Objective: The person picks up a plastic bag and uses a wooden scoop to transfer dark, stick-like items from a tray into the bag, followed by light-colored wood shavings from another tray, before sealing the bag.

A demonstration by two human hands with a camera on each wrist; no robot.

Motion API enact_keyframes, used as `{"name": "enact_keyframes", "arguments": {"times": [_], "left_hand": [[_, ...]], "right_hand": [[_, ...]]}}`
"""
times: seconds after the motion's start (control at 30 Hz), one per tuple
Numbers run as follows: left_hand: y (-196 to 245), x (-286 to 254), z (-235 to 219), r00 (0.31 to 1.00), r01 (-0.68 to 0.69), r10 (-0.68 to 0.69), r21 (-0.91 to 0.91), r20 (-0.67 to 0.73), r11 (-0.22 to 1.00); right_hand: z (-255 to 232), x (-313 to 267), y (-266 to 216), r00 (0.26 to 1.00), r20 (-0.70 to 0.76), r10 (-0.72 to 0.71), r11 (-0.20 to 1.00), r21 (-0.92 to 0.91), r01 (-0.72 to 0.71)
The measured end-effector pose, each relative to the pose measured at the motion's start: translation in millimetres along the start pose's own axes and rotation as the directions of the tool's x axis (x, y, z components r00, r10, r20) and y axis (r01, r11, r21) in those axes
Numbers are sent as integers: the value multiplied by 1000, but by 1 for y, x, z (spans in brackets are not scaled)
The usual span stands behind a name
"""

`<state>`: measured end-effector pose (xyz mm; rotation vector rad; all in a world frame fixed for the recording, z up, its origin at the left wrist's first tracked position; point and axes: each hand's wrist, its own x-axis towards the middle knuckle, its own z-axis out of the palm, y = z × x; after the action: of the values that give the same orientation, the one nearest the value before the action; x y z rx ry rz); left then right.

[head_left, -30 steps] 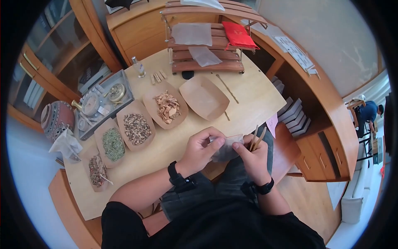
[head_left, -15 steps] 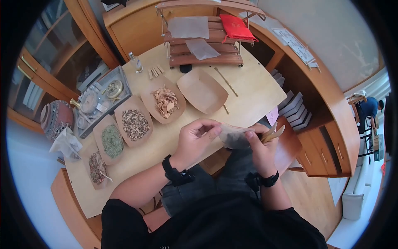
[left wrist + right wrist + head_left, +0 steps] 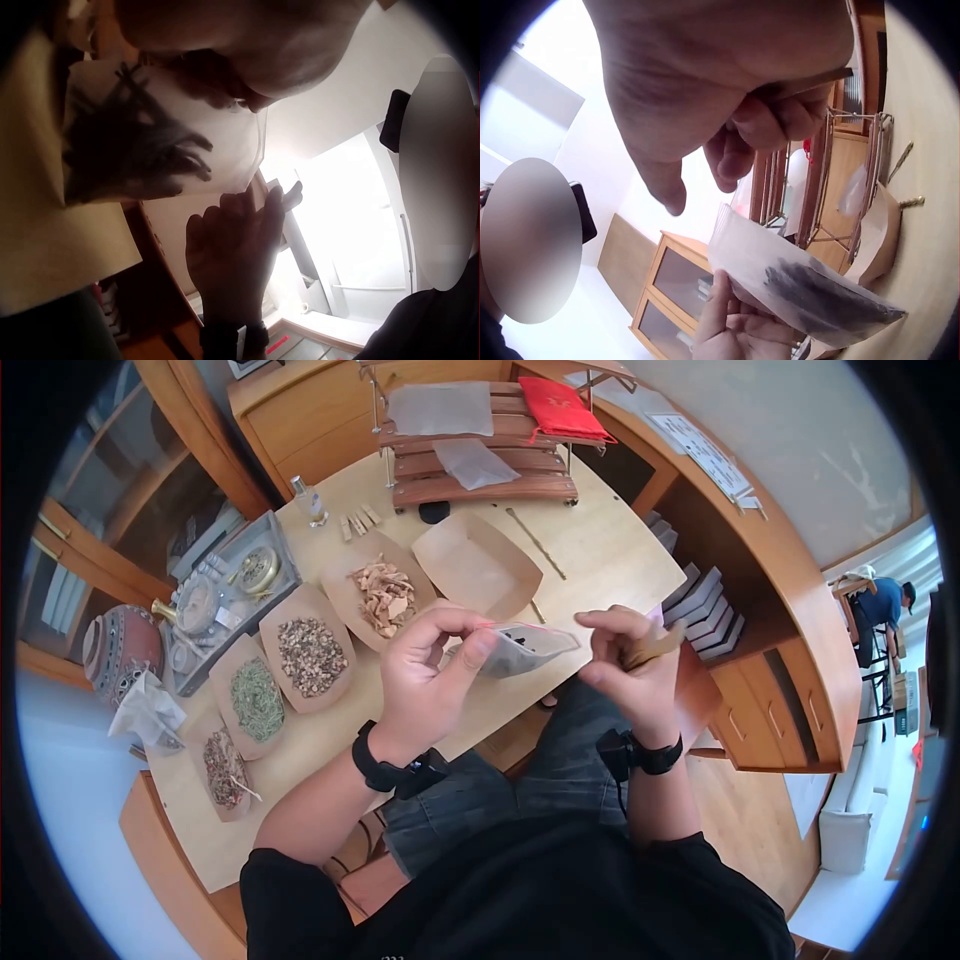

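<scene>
Near the centre of the frame, by the edge of the worktop (image 3: 335, 748), a translucent pouch (image 3: 532, 654) with dark pieces inside is pinched between the left hand's (image 3: 425, 678) thumb and fingers. Wooden tongs (image 3: 656, 648) are gripped in the right hand (image 3: 640, 685), its thumb and forefinger spread apart beside the pouch. Brown paper trays (image 3: 472, 563) are ranged from upper centre to lower left.

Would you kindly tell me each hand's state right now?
Left hand: closed, pinching the translucent pouch.
Right hand: holding a wooden tool in curled fingers.
</scene>
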<state>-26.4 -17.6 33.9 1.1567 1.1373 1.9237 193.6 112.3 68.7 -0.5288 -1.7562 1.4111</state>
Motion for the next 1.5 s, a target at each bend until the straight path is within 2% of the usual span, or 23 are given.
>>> {"name": "enact_keyframes", "arguments": {"times": [0.07, 0.1, 0.17, 0.3, 0.43, 0.5, 0.57, 0.7, 0.77, 0.8, 0.87, 0.9, 0.97, 1.0, 1.07, 1.13, 1.17, 1.2, 1.27, 1.3, 1.43, 1.5], "left_hand": [[2, 2, -3, 999, -38, 39, 94, -16, 995], [8, 7, -5, 999, -36, 38, 92, -21, 995], [27, 20, -10, 977, -201, 155, 402, 144, 893], [43, 26, -11, 986, -162, 121, 450, 118, 879], [48, 30, -14, 984, -171, 116, 520, 136, 837], [51, 32, -17, 982, -183, 128, 546, 138, 818], [51, 33, -21, 985, -163, 90, 601, 149, 782], [51, 33, -21, 992, -98, 29, 589, 125, 802], [48, 30, -12, 999, 7, -34, 533, 40, 846], [47, 30, -12, 999, 9, -26, 530, 24, 848], [43, 31, -17, 989, -87, 12, 519, 147, 850], [41, 31, -21, 994, -77, 22, 524, 110, 848], [39, 34, -29, 964, -183, 54, 498, 262, 848], [41, 34, -31, 969, -178, 64, 503, 237, 846], [44, 32, -32, 957, -150, 9, 468, 291, 871], [45, 30, -29, 961, -158, 32, 447, 276, 881], [45, 29, -28, 961, -164, 45, 431, 274, 887], [44, 28, -27, 964, -165, 55, 428, 258, 889], [43, 26, -29, 954, -208, 69, 479, 291, 853], [42, 26, -28, 956, -205, 70, 479, 284, 854], [42, 26, -27, 936, -305, 155, 511, 316, 804], [45, 25, -27, 931, -332, 184, 526, 315, 783]], "right_hand": [[4, 3, -1, 994, 106, -3, 992, -122, 16], [16, 2, -3, 998, 60, 31, 979, -205, -18], [20, 2, 1, 999, 43, 6, 984, -180, 1], [24, 3, 2, 1000, -21, -17, 995, -101, 15], [25, 9, 0, 999, -37, -39, 989, -147, 33], [25, 10, -2, 996, -82, -19, 941, -338, -10], [19, 9, 5, 996, -83, -36, 927, -375, 2], [20, 6, -3, 996, -93, -7, 915, -402, -32], [21, 5, -6, 998, -59, -34, 892, -451, 4], [21, 5, -8, 998, -26, -58, 869, -494, 37], [24, 2, -16, 996, 14, -89, 848, -523, 83], [27, 1, -19, 992, 33, -120, 829, -546, 119], [30, 0, -24, 989, 67, -129, 820, -554, 144], [29, -2, -26, 989, 57, -137, 807, -572, 145], [28, -3, -26, 986, 80, -144, 787, -594, 164], [25, -5, -24, 993, -7, -121, 842, -531, 99], [24, -4, -22, 983, 2, -181, 832, -533, 154], [23, -4, -21, 983, 20, -184, 827, -537, 166], [24, -8, -18, 985, -106, -135, 889, -452, 73], [23, -8, -15, 982, -99, -163, 887, -450, 102], [21, -9, -17, 991, -67, -116, 856, -512, 66], [30, -9, -24, 990, -105, -93, 820, -572, 17]]}}
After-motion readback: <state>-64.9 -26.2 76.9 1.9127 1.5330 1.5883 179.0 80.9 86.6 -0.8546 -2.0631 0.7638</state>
